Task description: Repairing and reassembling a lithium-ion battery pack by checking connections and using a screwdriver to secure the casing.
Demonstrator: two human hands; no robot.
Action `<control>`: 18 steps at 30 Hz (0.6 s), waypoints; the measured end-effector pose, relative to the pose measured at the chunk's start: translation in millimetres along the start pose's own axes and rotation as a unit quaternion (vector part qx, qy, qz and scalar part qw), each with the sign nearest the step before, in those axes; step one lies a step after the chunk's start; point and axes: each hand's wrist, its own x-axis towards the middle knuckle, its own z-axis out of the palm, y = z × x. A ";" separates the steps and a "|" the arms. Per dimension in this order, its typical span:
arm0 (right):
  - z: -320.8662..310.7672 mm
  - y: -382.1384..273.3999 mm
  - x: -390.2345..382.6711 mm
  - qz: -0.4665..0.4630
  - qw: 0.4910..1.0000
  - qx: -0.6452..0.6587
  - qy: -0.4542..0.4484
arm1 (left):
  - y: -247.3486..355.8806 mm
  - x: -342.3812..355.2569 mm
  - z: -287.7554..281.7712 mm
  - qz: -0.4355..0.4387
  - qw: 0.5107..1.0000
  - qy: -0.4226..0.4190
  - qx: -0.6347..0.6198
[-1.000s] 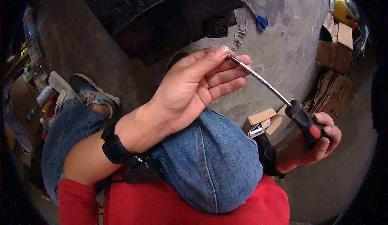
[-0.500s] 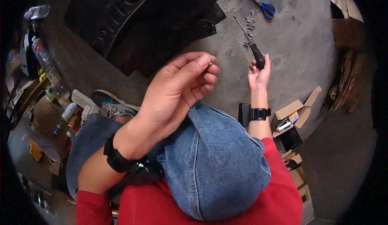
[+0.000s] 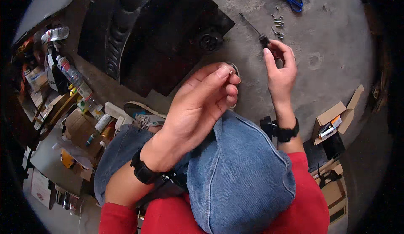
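Note:
In front of my raised knee, my left hand (image 3: 206, 93) is closed in a pinch. A tiny metal piece (image 3: 231, 72), possibly a screw, shows at the tips of its thumb and forefinger. Farther right, my right hand (image 3: 281, 70) is wrapped round the black handle of a screwdriver (image 3: 253, 28), whose thin shaft points away and to the left. A large black panel-like piece (image 3: 164, 53) with curved ridges and a round knob-like part (image 3: 208, 42) lies on the floor beyond my left hand. Several small screws (image 3: 278, 22) lie scattered just past the screwdriver.
Blue-handled scissors (image 3: 294, 2) rest on the grey concrete floor (image 3: 328, 36) at the far right. An open cardboard box (image 3: 332, 118) with small items stands to the right. Plastic bottles (image 3: 73, 72) and other clutter line the left side.
My right hand has turned over, its back now upward, with the screwdriver still in its grip. My left hand keeps its pinch. The whole view has shifted somewhat.

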 end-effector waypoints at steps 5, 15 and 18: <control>-16.1 -91.3 10.2 -0.176 0.964 0.120 -0.158 | -10.7 12.4 4.1 0.011 0.999 -0.013 -0.029; -3.0 -104.0 18.5 -0.224 0.950 0.096 -0.194 | -7.4 11.9 4.2 0.042 0.999 0.014 0.033; -3.7 -104.7 19.3 -0.256 0.948 0.081 -0.173 | -4.2 5.1 10.2 0.042 0.998 0.022 0.029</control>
